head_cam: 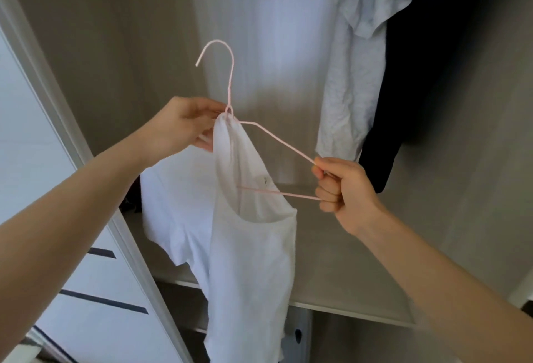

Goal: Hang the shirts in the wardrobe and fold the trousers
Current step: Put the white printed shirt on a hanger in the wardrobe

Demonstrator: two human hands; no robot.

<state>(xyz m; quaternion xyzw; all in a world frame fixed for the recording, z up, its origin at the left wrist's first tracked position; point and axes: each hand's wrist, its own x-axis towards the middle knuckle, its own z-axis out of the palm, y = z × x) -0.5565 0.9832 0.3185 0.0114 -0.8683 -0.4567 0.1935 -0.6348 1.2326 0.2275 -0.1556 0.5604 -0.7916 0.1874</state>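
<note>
1. Pinches thin pink wire hanger (230, 83) and white cloth T-shirt (253, 250) collar with left hand (184, 124); clenches right hand (344, 186) round hanger's bare corner.
2. Half-threaded, before open wardrobe (129, 45); pale grey shirt (352, 51) already hung.
3. Left: hooking up, trousers.

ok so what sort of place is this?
Most likely a home bedroom, at an open wardrobe: a pale shirt and a dark garment hang inside above a shelf, a door stands at the left, and a white shirt is half on a pink hanger.
</note>
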